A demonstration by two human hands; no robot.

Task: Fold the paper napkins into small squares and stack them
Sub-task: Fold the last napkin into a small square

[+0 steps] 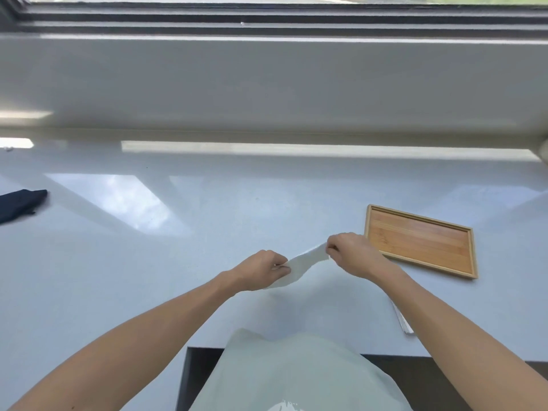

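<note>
A: Wide view first: a long pale countertop (148, 262) runs under a big window (267, 7), glossy, with sky reflections across it.

B: And on the right, a shallow wooden tray (421, 241) sits flat, nothing in it.

A: Far left edge, a dark blue cloth (20, 203) lies bunched on the counter.

B: Centre stage now. Both bare forearms reach in, and between them one white paper napkin (302, 264) is held up off the surface, just left of the tray.

A: Left hand (261, 269) pinches the near-left end, thumb and fingers curled on the paper.

B: Right hand (353, 253) pinches the far-right end the same way, fingertips closed on the edge.

A: Under the right forearm, a thin stack of white napkins (404, 321) peeks out on the counter.
</note>
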